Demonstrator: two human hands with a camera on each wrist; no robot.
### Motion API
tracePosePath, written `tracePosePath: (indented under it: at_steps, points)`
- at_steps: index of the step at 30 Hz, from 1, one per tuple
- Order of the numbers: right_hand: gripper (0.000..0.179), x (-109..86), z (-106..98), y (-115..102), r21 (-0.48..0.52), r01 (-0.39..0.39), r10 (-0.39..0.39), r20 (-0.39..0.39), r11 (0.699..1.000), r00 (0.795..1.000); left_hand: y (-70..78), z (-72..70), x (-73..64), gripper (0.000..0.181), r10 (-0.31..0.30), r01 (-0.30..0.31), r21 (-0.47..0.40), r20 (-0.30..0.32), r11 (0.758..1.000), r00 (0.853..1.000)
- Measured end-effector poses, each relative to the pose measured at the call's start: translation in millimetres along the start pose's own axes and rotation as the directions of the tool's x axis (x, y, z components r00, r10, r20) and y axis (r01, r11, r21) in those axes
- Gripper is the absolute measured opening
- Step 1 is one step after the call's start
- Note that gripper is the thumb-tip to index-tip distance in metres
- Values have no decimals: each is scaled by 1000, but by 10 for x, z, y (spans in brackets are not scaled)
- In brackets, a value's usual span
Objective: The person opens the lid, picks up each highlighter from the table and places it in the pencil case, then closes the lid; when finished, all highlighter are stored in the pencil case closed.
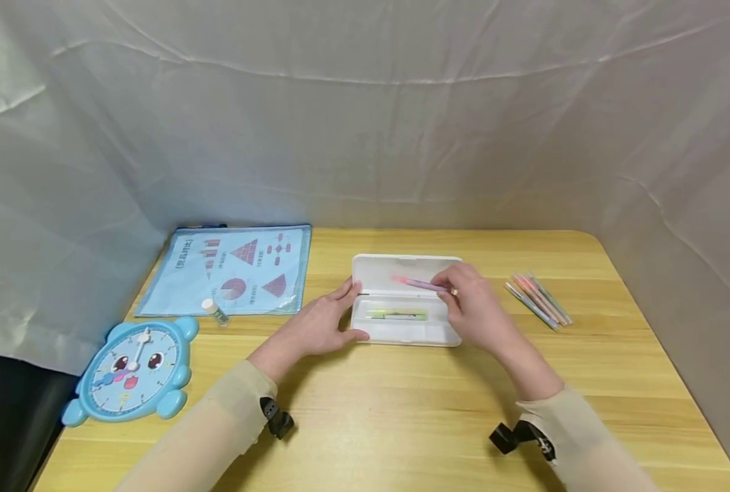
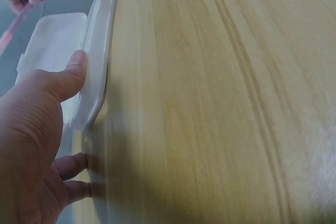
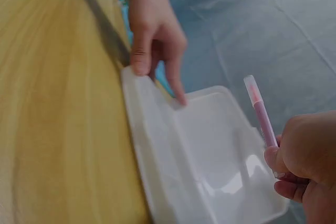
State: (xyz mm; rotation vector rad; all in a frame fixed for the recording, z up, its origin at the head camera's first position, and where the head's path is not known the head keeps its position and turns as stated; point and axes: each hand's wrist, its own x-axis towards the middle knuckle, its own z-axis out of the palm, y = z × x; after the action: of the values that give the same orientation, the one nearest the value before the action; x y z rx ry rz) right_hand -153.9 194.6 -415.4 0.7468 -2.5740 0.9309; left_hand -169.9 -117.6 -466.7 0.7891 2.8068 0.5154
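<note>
A white pencil case (image 1: 406, 335) lies on the table with its lid (image 1: 377, 273) raised at the back. Inside its tray are yellow-green pens (image 1: 397, 314). My left hand (image 1: 321, 324) holds the case's left end, its thumb at the front corner and fingers toward the lid side. In my right hand (image 1: 472, 307) a pink-and-purple marker (image 1: 423, 283) is pinched near one end, above the case. The right wrist view shows this marker (image 3: 264, 119) with a clear cap over its pink tip, pointing away from the fingers.
Several more markers (image 1: 538, 301) lie bunched on the table (image 1: 365, 424) right of the case. To the left are a blue document pouch (image 1: 242, 273), a small white-capped bottle (image 1: 214, 311) and a blue toy clock (image 1: 132, 369). Pale fabric (image 1: 395, 137) walls the table's back and sides.
</note>
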Motion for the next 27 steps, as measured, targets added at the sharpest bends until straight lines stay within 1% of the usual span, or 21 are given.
tracePosePath:
  at_steps: [5,9,15,17,24,27]
  points:
    - [19,35,202,14,-13,2,-1,64,1000,998,11,0,-3,106,-1,1,-3,-3,1000,1000]
    - [17,46,361,69,-30,-4,7,113,1000,994,12,1,1,106,-3,3,1,-6,1000,1000]
    - [25,25,556,177,-80,5,9,171,997,985,8,4,5,106,-4,4,5,1,1000,1000]
    - [26,17,594,194,-88,9,7,181,996,983,7,3,6,106,-4,4,2,3,1000,1000]
    - [18,16,655,214,-108,49,-28,185,993,982,9,-3,2,106,-4,4,-4,-1,1000,1000]
    - [18,18,648,197,-129,48,-19,214,990,977,12,-1,0,106,1,-1,-2,-5,1000,1000]
